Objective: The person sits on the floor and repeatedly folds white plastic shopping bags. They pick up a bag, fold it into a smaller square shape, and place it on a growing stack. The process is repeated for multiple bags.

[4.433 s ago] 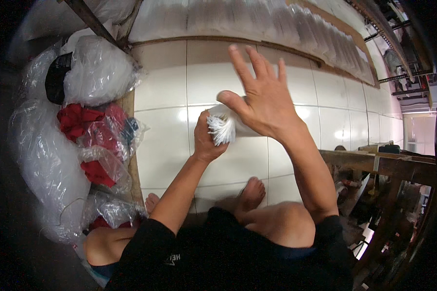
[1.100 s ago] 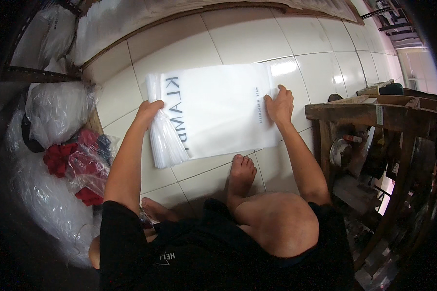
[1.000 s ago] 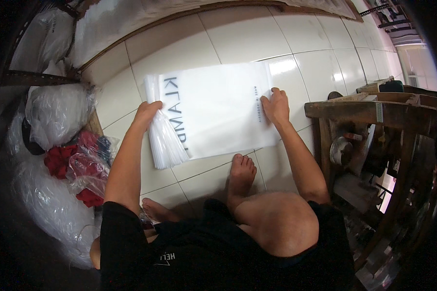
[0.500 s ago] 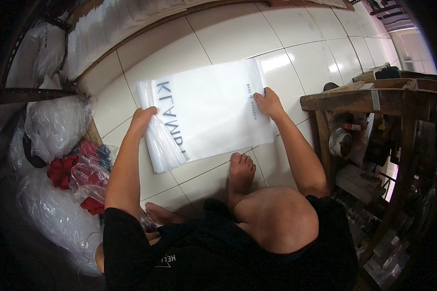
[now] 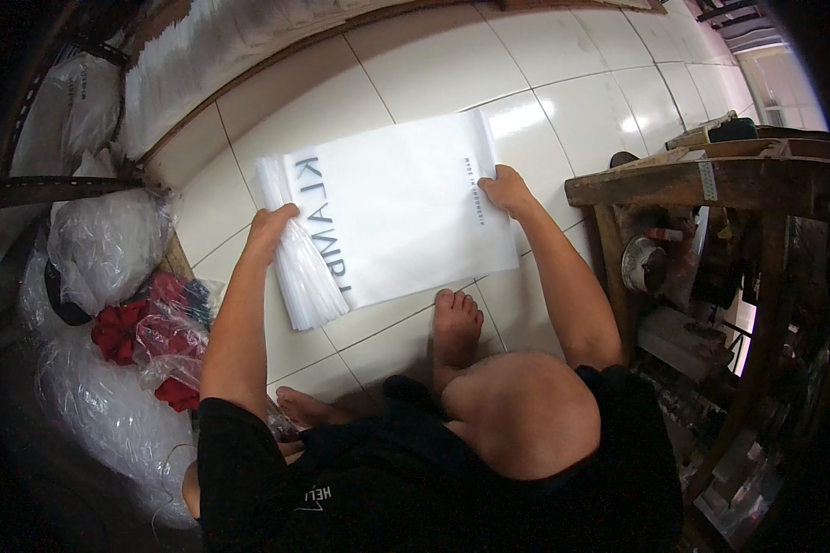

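Observation:
Above the tiled floor, between my two hands, is a stack of frosted white plastic bags (image 5: pixel 392 212) with dark print. My left hand (image 5: pixel 275 228) grips its left edge, where many layers bunch into folds; the thumb lies on top and the fingers are hidden beneath. At the opposite edge my right hand (image 5: pixel 508 192) holds the stack, thumb over the top sheet and fingers underneath. The sheets between the hands look fairly flat.
Clear plastic sacks (image 5: pixel 111 244) and red cloth in plastic (image 5: pixel 124 330) lie on the left. A wooden bench (image 5: pixel 655 187) with clutter beneath stands on the right. White stacked sheets (image 5: pixel 184 78) line the far left. My bare foot (image 5: pixel 457 323) is just below the bags.
Both hands keep their hold on the stack of plastic bags, which has hardly moved. The whole view has shifted very slightly.

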The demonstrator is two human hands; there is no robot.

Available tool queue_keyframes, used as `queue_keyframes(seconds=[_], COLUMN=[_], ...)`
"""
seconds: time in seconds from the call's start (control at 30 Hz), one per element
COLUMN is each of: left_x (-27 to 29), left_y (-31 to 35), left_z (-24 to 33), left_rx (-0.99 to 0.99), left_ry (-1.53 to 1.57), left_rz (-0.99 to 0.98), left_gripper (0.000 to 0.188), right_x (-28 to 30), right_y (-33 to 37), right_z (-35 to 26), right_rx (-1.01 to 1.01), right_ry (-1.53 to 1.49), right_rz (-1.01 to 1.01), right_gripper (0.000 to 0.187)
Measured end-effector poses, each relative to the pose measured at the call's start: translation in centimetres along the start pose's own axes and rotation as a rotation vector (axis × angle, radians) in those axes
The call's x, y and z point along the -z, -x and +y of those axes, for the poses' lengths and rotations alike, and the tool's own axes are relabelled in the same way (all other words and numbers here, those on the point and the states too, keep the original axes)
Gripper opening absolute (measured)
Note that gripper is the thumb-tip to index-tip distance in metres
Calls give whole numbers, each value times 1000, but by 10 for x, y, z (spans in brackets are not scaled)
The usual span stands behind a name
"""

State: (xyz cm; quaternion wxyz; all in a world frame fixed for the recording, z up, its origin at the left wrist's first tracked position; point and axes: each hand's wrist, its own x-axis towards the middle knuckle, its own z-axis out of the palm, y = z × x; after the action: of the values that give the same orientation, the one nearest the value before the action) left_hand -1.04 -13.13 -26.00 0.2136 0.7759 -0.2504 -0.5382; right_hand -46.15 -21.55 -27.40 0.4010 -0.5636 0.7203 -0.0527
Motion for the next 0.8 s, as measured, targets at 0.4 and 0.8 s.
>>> queue_keyframes(seconds=[0.4, 0.8], left_x=[-27, -41], left_y=[13, 33], left_z=[16, 32], left_rx=[6, 16], left_ry=[-281, -478], left_rz=[313, 385], left_gripper=[93, 100], right_x=[3, -1], right_y=[20, 30], right_z=[-18, -21], right_rx=[-21, 15], right_ry=[74, 276], right_rz=[112, 252], right_gripper=[52, 59])
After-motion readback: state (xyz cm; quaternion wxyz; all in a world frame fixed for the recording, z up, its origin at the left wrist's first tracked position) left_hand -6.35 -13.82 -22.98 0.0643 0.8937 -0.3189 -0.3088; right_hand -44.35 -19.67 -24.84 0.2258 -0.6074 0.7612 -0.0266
